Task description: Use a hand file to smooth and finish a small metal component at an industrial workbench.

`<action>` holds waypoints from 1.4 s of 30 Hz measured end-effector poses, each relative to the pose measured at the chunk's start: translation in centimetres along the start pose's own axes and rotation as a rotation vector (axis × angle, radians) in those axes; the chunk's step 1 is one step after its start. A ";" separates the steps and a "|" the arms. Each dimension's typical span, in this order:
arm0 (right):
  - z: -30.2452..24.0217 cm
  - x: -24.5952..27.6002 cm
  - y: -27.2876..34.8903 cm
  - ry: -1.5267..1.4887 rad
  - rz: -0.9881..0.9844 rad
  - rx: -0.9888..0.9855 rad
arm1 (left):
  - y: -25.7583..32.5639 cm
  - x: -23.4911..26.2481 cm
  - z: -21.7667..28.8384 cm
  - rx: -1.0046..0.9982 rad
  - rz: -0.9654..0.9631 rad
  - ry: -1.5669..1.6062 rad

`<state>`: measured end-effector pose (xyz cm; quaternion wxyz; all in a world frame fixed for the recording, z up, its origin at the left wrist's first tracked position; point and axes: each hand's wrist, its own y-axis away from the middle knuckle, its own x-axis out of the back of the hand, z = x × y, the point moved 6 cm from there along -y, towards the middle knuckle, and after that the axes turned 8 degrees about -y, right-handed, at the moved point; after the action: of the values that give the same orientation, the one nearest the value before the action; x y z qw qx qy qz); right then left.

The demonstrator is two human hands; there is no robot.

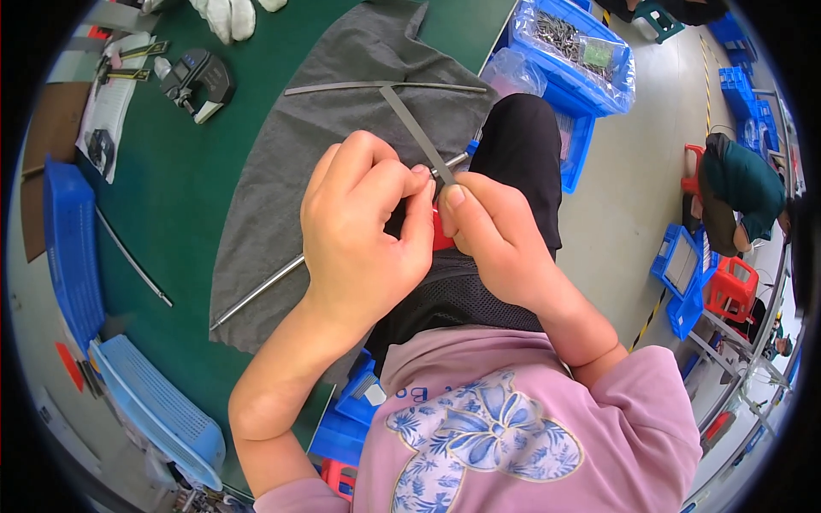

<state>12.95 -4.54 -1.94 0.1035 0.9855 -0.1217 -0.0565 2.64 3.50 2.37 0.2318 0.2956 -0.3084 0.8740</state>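
My right hand (500, 235) is closed on a flat grey metal strip (410, 126), thumb on top, its free end angled up and left. Right beside it my left hand (363, 218) is pinched, fingertips almost meeting the strip's lower end; what lies between them, if anything, is too small to make out. Beneath my left hand a shiny metal rod (261, 289) slants over a grey cloth (274, 184). Another rod section with a blue tip shows beyond my fingers; whether it is the same rod is hidden. A long thin strip (342, 88) lies across the cloth's far part.
On the green table (162, 231) are a micrometer-like gauge (205, 81), white gloves (229, 17) and a thin curved rod (128, 248). Blue baskets (158, 406) line the left edge. Blue bins (590, 64), one with small metal parts, stand far right. A person (744, 188) bends near red stools.
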 end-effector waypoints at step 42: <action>-0.3 0.4 0.7 0.042 0.002 0.044 | 0.0 0.0 -0.1 0.050 0.013 0.017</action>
<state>13.21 -5.27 -1.53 0.0841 0.9884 -0.1218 -0.0330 2.58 3.61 2.29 0.2212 0.2919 -0.2865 0.8853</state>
